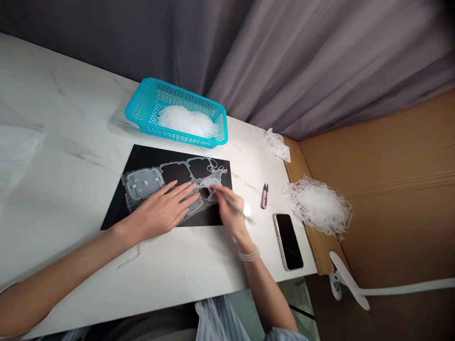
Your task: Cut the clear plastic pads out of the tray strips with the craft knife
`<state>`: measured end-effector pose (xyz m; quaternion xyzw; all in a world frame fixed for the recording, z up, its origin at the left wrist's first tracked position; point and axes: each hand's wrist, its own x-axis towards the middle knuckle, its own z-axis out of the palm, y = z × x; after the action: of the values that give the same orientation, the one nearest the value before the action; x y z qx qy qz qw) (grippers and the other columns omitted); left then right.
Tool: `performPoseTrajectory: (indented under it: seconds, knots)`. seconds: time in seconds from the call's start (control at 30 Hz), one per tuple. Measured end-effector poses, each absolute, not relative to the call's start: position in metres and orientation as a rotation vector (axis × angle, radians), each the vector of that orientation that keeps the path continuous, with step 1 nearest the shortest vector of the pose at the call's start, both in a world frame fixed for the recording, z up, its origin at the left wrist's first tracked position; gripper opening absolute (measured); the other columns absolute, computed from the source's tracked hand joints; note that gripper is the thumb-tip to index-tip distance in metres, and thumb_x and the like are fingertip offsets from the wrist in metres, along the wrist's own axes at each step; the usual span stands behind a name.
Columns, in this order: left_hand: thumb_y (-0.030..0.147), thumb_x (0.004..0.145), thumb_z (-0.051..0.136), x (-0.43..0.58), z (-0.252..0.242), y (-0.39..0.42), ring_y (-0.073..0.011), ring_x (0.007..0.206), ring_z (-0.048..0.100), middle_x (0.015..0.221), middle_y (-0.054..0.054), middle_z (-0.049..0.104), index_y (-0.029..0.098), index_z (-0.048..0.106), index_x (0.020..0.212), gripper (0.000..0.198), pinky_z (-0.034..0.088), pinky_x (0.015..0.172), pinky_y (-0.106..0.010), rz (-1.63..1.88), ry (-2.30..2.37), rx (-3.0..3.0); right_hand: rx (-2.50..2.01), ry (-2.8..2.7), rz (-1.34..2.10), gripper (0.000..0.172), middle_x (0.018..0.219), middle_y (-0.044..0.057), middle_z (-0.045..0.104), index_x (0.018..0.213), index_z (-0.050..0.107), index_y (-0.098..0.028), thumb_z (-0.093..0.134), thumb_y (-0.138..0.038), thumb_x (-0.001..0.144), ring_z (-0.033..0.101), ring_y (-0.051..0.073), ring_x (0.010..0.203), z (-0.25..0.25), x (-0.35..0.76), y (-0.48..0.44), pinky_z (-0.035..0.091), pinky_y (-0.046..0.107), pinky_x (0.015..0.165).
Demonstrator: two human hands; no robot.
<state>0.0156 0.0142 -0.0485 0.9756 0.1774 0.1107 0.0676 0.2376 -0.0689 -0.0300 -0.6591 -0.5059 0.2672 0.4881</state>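
Observation:
A clear plastic sheet (144, 182) with several rounded cut-out shapes lies on a black mat (117, 208). My left hand (165, 206) rests flat on it, fingers stretched out toward the right. In my right hand (229, 208) is a slim, grey pen-like tool (237, 209), gripped between thumb and fingers and smeared by motion. The tool's tip is hidden by the fingers, close to a small translucent piece (210, 182) at the sheet's right end. Thin curled strips (217, 166) stand up at that end.
A blue basket (133, 111) holding translucent pieces (188, 121) stands behind the mat. To the right are pink-handled thread snips (265, 196), a phone (288, 241) and a crumpled translucent sheet (277, 144). A heap of stringy plastic scraps (320, 206) hangs over cardboard (384, 189) past the table's right edge.

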Motion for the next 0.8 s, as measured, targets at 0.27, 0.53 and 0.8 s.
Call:
performPoseTrajectory:
  seconds: [0.27, 0.53, 0.8]
  knots:
    - [0.026, 0.102, 0.038, 0.017, -0.037, 0.014, -0.0274, 0.141, 0.045, 0.149, -0.013, 0.054, 0.019, 0.053, 0.144, 0.045, 0.019, 0.123, -0.052, 0.349, 0.555, 2.895, -1.400, -0.372, 0.512, 0.016, 0.074, -0.002, 0.071, 0.087, 0.072, -0.019, 0.078, -0.017, 0.072, 0.067, 0.009, 0.068, 0.003, 0.385, -0.123, 0.059, 0.023, 0.072]
    - [0.034, 0.098, 0.044, 0.034, 0.006, 0.021, -0.0277, 0.104, 0.064, 0.103, -0.009, 0.076, 0.019, 0.077, 0.094, 0.036, 0.048, 0.093, -0.042, 0.661, 0.847, 2.188, -1.127, -0.496, 0.819, 0.015, 0.096, 0.002, 0.077, 0.100, 0.075, -0.024, 0.074, -0.023, 0.084, 0.070, 0.015, 0.091, 0.035, 0.282, -0.096, 0.054, 0.030, 0.084]
    - [0.056, 0.096, 0.049, 0.029, 0.027, 0.016, -0.0318, 0.120, 0.064, 0.126, -0.017, 0.070, 0.014, 0.060, 0.135, 0.059, 0.045, 0.106, -0.048, 0.501, 0.679, 0.782, -1.187, -0.804, 0.945, 0.016, 0.111, 0.002, 0.075, 0.104, 0.076, -0.029, 0.071, -0.034, 0.090, 0.068, 0.017, 0.087, 0.036, 0.221, -0.067, 0.053, 0.032, 0.079]
